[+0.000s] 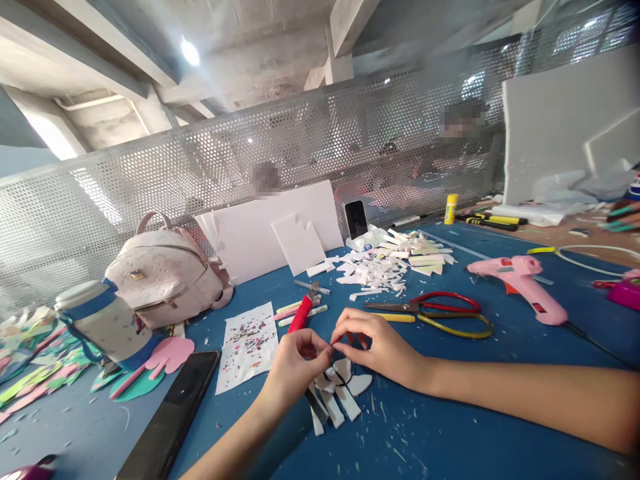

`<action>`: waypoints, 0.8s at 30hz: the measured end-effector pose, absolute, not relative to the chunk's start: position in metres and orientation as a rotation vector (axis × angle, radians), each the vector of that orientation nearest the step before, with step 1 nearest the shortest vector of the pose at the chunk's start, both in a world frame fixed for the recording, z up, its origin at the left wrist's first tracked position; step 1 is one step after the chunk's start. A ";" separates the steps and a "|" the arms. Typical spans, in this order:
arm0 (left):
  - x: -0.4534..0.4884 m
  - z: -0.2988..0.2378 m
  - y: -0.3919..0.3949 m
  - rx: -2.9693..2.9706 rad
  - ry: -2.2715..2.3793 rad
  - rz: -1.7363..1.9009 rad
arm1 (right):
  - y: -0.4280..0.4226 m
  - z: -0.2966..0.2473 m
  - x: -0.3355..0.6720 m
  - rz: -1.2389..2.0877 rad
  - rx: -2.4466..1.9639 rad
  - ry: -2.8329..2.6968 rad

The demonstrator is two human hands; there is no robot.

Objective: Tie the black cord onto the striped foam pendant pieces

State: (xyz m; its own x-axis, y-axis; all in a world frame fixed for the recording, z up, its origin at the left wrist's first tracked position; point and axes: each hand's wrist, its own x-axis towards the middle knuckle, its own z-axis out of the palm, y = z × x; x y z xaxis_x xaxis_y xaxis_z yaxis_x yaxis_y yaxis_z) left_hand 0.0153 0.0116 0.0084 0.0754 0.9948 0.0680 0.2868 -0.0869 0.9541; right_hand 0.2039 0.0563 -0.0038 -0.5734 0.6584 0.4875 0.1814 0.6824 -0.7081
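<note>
My left hand [299, 367] and my right hand [385, 343] meet fingertip to fingertip above the blue table, each in a pinch. Whatever is between the fingers is too small to make out. Just below them lies a cluster of white foam pieces [345, 398], cut as strips and rounded shapes, with dark bits among them. Beyond my left hand a red-handled tool [301, 315] points away, its near end hidden by the hand. Scissors [425, 313] with one red and one olive handle lie beyond my right hand, alongside a yellow stick [395, 318].
A pink glue gun [525, 277] with a black cord lies right. White foam scraps [385, 267] heap at the back. Left are a paper with colourful specks [250, 343], a black phone [173, 413], a tumbler [103, 320] and a backpack [170, 273]. White boards [275, 233] lean behind.
</note>
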 end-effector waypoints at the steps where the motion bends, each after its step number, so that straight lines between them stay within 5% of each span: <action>1: 0.015 0.009 0.011 1.518 1.341 1.067 | 0.056 -0.004 0.204 0.782 -0.644 -2.119; 24: 0.016 0.007 0.009 1.590 1.383 1.049 | 0.054 -0.003 0.204 0.688 -0.652 -2.171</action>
State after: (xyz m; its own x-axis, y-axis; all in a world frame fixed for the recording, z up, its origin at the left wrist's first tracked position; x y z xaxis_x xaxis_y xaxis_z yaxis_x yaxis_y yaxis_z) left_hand 0.0160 0.0089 0.0069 0.0727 0.9926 0.0972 0.3610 -0.1171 0.9252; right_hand 0.2040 0.0544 -0.0025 -0.5862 0.6356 0.5025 0.2299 0.7252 -0.6490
